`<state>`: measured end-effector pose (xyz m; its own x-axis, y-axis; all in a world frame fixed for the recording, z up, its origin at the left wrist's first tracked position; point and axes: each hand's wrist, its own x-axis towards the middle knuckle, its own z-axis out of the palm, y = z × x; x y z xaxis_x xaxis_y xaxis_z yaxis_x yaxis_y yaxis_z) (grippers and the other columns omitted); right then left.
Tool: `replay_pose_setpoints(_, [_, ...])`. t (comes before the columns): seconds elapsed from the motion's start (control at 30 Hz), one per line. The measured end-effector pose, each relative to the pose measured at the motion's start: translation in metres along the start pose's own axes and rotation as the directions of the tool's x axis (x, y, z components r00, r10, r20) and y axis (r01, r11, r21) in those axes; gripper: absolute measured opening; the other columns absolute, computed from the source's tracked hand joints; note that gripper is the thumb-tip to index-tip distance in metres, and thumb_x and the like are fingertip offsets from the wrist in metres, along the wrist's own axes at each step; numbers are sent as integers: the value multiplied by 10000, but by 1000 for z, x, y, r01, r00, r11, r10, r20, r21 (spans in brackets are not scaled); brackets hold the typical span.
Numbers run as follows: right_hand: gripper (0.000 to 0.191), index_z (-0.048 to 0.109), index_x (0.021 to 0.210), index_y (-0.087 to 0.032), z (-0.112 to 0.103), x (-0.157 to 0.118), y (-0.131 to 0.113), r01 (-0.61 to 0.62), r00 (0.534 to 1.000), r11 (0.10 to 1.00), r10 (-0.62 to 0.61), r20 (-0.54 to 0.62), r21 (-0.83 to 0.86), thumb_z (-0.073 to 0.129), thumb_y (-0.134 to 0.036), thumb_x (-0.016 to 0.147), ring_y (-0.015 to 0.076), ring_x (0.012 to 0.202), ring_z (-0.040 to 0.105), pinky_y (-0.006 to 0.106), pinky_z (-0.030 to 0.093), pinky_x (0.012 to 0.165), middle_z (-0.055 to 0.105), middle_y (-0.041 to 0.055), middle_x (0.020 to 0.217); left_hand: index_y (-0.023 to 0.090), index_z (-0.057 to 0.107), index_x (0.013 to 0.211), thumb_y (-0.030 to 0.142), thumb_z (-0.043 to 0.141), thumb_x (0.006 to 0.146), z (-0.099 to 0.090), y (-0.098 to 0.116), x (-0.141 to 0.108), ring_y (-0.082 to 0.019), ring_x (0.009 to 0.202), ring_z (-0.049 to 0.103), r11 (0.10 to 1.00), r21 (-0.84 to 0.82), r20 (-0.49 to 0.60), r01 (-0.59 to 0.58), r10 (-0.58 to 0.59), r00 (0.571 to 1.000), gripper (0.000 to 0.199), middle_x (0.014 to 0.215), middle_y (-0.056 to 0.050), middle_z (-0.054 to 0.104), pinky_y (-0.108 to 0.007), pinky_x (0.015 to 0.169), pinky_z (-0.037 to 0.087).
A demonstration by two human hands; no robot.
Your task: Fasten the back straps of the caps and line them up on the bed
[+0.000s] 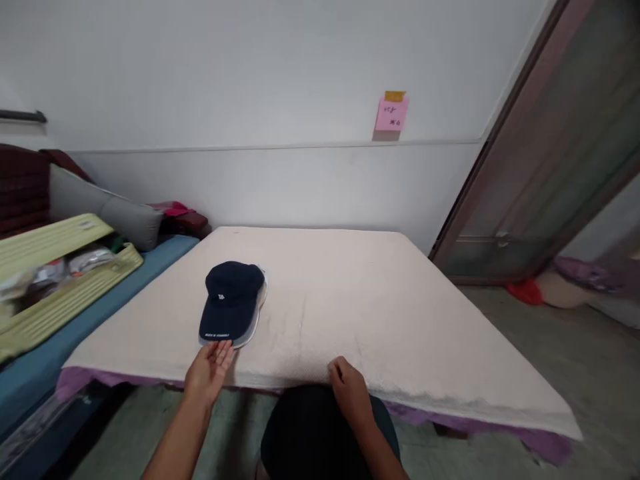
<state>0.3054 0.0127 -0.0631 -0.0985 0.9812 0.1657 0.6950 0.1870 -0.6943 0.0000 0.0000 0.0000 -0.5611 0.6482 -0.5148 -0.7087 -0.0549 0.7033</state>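
Pale cloth (340, 287) bears a cap (233, 287), left hand (207, 370) loosely extended against its brim (224, 327), right hand (349, 387) curled.

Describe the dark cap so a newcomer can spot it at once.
Start at the big cream-covered table against the white wall. On its left side, at the fingertips of the left hand, lies a navy cap. White lettering runs along its brim, and its dark colour sets it apart from the paler edge beneath.
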Motion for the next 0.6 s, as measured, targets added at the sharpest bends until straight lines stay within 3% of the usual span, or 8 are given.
replay_pose_setpoints(0.37, [262,472,683,-198,-17,-14,-2,-32,998,999,30,-52,-32,333,-250,900,147,619,505,253,291,573,574,11,664,170,504,654,132,513,861,23,5,12,-101,609,609,1000,25,8,12,-13,1000,210,592,15,554,-236,717,554])
replay_pose_setpoints(0.6, [256,502,700,-198,-29,-29,-8,-94,992,994,88,-85,-64,342,-245,894,160,646,534,256,303,589,593,21,682,182,548,762,126,496,870,21,7,24,-116,764,633,997,-8,94,78,-77,993,132,788,-14,628,-256,762,557])
